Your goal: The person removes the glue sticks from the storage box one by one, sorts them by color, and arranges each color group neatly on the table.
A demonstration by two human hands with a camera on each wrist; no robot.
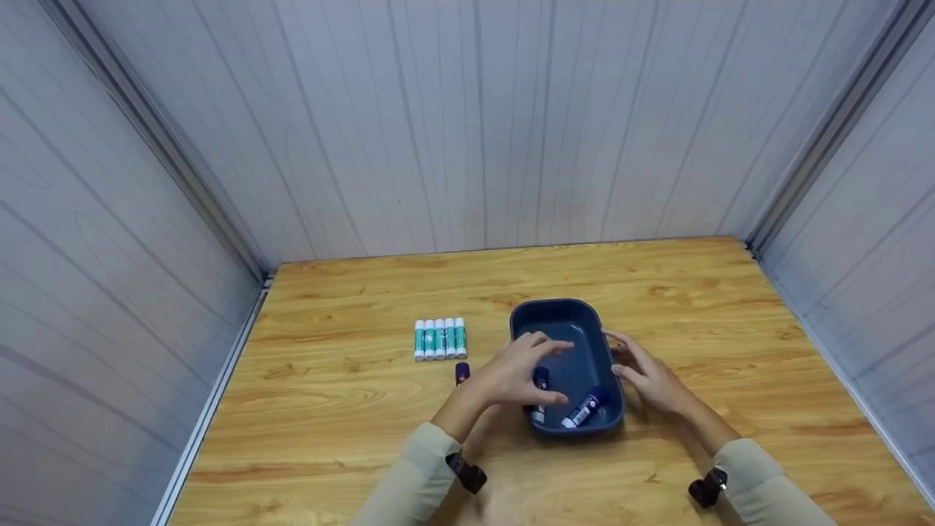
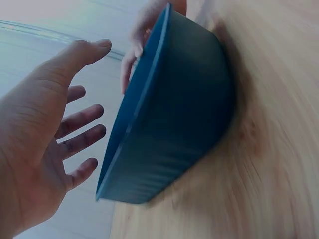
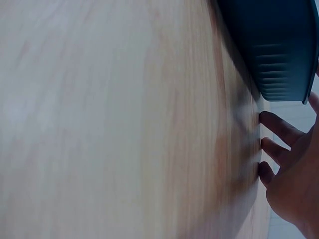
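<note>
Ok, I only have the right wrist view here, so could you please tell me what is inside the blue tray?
Observer: Two dark-capped glue sticks lie in the blue tray, near its front end.
Operator: Thanks, and where is the left hand?
Observer: The left hand is above the tray's left side, fingers spread, holding nothing.
Operator: Is anything else on the table?
Observer: A row of five green-and-white glue sticks lies left of the tray.

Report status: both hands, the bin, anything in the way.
Left hand open over blue bin, holding nothing. Right hand open beside bin's right rim. Two glue sticks lie in bin; five in a row on table, plus one loose cap.
</note>
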